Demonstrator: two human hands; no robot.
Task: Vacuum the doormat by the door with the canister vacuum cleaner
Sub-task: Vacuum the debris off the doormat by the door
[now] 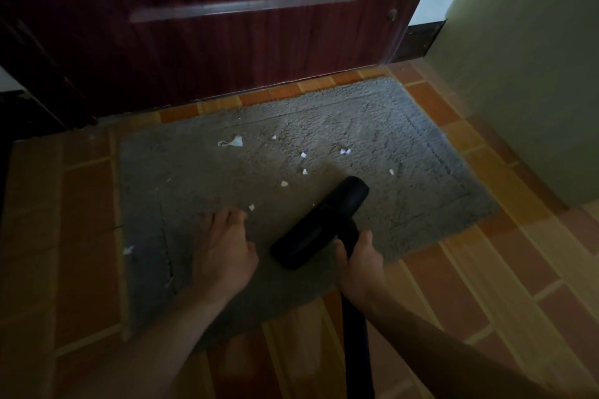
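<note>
a dark red wooden door (227,26) with one raised horizontal strip stands behind brick-patterned tile floor (470,269). a grey, nubbly rectangular doormat (372,126) lies flat just before it. the black vacuum tube (356,334) ends in an oblong floor nozzle (319,223) resting on the mat. the right hand (358,264) clenches the tube; the left hand (223,253) lies flat, open, on the pile. about ten white paper scraps (234,141) are scattered.

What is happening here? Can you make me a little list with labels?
place: grey doormat in front of a dark red door
mess: small white scraps scattered on the mat
tool: black vacuum nozzle resting on the mat
right hand: grip closed on the vacuum tube
left hand: flat on the mat, holding nothing
</note>
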